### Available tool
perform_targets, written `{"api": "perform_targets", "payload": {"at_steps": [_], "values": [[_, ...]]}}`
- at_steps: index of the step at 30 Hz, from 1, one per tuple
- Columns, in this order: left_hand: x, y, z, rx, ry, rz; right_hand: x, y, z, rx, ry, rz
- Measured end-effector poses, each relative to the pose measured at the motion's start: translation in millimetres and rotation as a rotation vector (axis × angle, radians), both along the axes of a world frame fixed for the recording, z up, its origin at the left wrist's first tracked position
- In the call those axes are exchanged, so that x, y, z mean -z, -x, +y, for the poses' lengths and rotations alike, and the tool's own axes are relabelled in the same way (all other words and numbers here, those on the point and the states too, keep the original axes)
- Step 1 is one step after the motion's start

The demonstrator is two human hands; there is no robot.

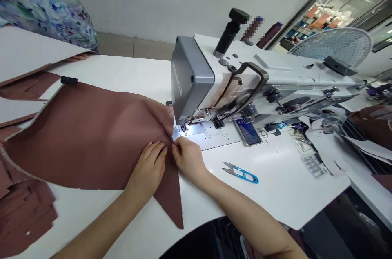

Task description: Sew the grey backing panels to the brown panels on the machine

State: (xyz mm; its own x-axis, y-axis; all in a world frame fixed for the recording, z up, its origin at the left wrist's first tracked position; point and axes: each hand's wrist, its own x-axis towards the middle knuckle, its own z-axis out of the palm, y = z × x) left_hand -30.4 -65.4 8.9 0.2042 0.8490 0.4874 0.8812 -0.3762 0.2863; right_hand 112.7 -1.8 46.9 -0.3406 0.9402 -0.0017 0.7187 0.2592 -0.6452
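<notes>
A large brown leather-like panel (101, 128) lies across the white table, its right edge beside the needle area of the sewing machine (191, 79). My left hand (150, 167) rests on the panel with fingers stretched out, pressing it from above. Just right of it, my right hand (190, 161) pinches the panel's right edge, thumb and fingers closed, close to the lit needle plate (196, 129). Below my hands a pointed corner of the panel hangs toward the table's front. The exact spot under my right fingertips is hidden.
Blue-handled thread snips (241, 172) lie right of my right forearm. A phone (248, 131) lies by the machine bed. Cut brown pieces (27, 214) are stacked at left. A person in a floral top (45, 5) stands behind the table; a fan (337, 46) is at back right.
</notes>
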Motion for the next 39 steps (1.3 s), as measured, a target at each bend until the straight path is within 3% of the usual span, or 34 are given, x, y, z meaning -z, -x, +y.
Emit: {"api": "perform_targets", "payload": {"at_steps": [4, 6, 11, 18, 39], "values": [[1.1, -1, -1, -0.004, -0.033, 0.008, 0.2, -10, 10, 0.099, 0.501, 0.581], [0.9, -1, -1, -0.006, -0.044, 0.034, -1.3, -12, 12, 0.123, 0.610, 0.702], [-0.6, -3, -2, -0.001, -0.032, 0.094, -2.7, -13, 13, 0.131, 0.638, 0.803], [-1.9, -6, -2, -0.028, 0.035, 0.034, -3.3, -13, 14, 0.082, 0.657, 0.882], [-6.4, -7, 0, -0.002, -0.007, 0.043, 0.1, -11, 14, 0.027, 0.646, 1.030]]}}
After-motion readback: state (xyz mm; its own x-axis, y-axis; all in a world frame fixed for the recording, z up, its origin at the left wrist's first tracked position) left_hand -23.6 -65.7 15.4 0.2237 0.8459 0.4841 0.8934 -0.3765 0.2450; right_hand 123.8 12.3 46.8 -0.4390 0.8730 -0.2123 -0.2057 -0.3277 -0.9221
